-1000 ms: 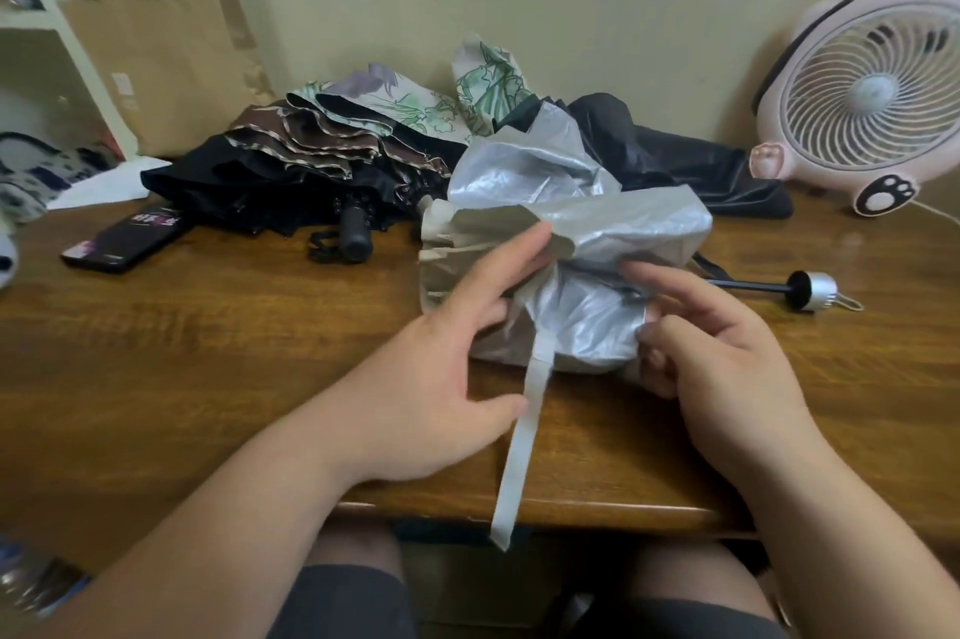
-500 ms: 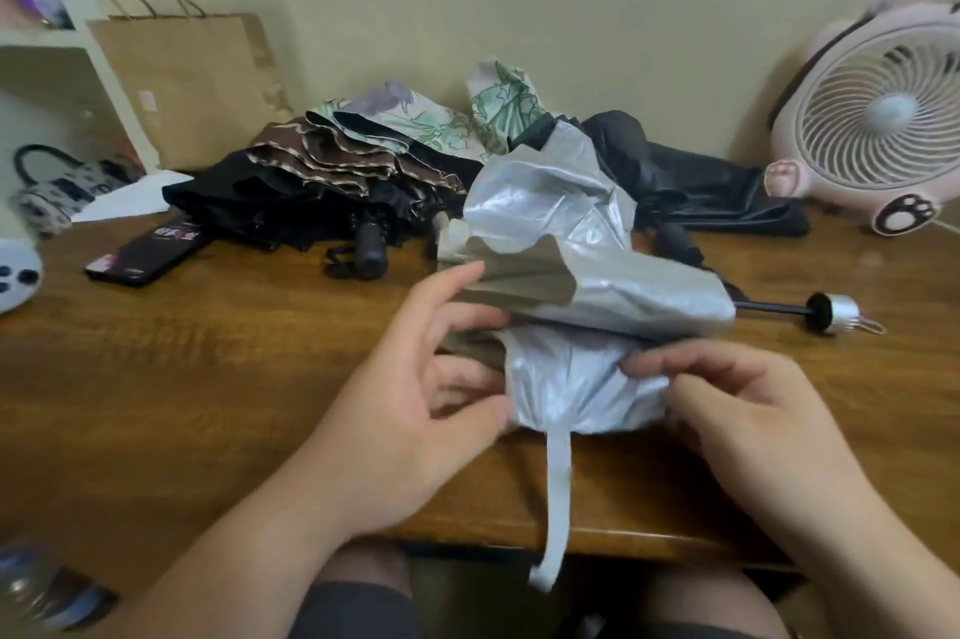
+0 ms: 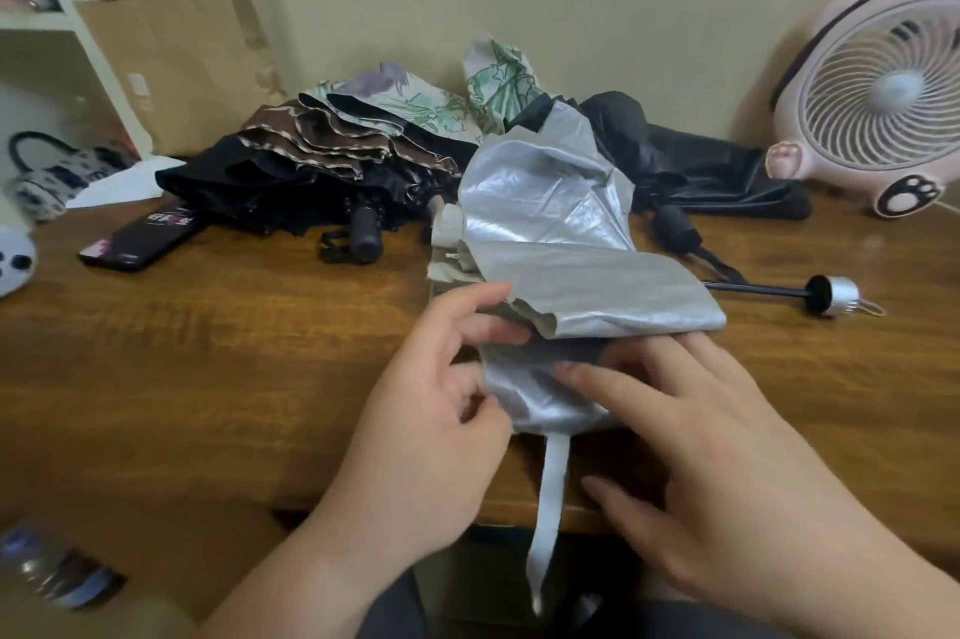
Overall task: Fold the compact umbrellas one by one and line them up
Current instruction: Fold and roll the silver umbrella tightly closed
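Far left we see a paper bag [image 3: 176,66] against the wall and a phone [image 3: 137,240] flat on the desk [image 3: 208,352]. Next comes a heap of unfolded umbrellas at the back: a brown umbrella [image 3: 322,155] on black cloth, with a floral umbrella [image 3: 415,103] behind it. At centre, near the front edge, we have the left hand [image 3: 431,409], fingers curled, pinching the left edge of the silver umbrella [image 3: 561,233]. This umbrella lies on the desk, canopy bunched and half gathered, and its strap [image 3: 548,508] hangs over the desk edge. The right hand [image 3: 717,456] lies flat on the lower canopy folds with its fingers straight and spread, pressing them down. Behind it is a black umbrella [image 3: 701,170] by the wall. The silver umbrella's shaft sticks out right, ending in a silver handle [image 3: 836,295] on the desk. Far right we see a pink fan [image 3: 883,87].
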`<state>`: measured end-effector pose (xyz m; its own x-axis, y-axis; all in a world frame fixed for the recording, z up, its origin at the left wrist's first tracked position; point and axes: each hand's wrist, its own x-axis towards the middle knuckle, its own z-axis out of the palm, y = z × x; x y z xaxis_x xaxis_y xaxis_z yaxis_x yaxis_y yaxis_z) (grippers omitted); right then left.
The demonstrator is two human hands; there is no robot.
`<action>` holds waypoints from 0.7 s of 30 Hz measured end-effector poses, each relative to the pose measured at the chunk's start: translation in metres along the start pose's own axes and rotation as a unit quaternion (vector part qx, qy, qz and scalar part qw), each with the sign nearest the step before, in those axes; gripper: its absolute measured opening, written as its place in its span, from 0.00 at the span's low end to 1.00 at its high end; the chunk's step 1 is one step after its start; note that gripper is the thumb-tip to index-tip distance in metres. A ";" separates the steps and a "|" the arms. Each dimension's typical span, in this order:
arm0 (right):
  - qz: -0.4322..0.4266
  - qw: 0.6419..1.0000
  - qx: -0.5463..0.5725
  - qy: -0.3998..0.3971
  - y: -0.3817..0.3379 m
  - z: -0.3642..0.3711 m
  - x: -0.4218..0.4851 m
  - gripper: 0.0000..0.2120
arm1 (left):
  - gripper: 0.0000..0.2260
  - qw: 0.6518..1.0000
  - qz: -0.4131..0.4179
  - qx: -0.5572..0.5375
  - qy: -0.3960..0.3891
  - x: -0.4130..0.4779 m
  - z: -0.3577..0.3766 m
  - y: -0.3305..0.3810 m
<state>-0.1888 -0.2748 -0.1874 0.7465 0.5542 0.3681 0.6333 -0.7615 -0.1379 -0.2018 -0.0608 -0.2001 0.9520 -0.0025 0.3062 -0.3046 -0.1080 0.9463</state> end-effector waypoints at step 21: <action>0.057 0.914 0.361 0.179 0.033 -0.005 0.021 0.15 | 0.07 0.872 0.313 0.375 -0.030 0.042 -0.019 0.016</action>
<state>-0.1528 -0.2902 -0.1792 0.7835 0.2419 0.5724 0.6213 -0.3166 -0.7167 -0.1676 -0.0434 -0.1701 0.6123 -0.3437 0.7120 -0.6811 -0.6866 0.2543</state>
